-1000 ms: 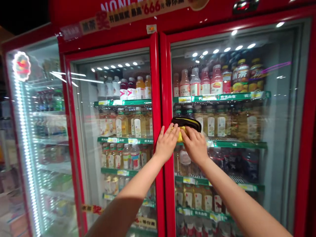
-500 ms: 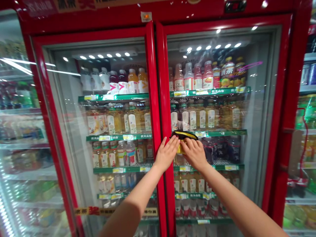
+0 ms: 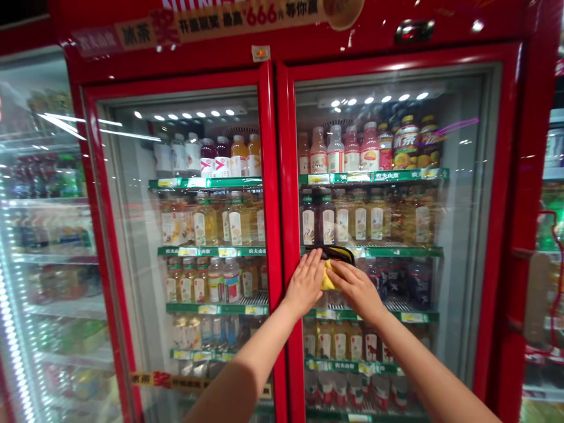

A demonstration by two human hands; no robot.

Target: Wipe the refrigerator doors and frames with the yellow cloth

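Observation:
A yellow and black cloth (image 3: 328, 277) is pressed against the glass of the right cooler door (image 3: 288, 176), near its left frame. My left hand (image 3: 305, 283) lies over the left part of the cloth, fingers stretched and pointing up. Over the right part rests my right hand (image 3: 358, 288), its fingers slightly bent onto the cloth and pointing left. The dark upper edge of the cloth shows above both hands. Whatever lies under the palms is hidden.
Behind the glass stand shelves of bottles (image 3: 328, 220). The left cooler door (image 3: 268, 147) is beside the right one. A door handle (image 3: 535, 294) is at the right. Another lit cooler (image 3: 53, 258) stands at far left.
The view has tilted up a little, showing more of the banner above the doors. Both hands and the cloth have shifted slightly right across the glass, away from the door's left frame.

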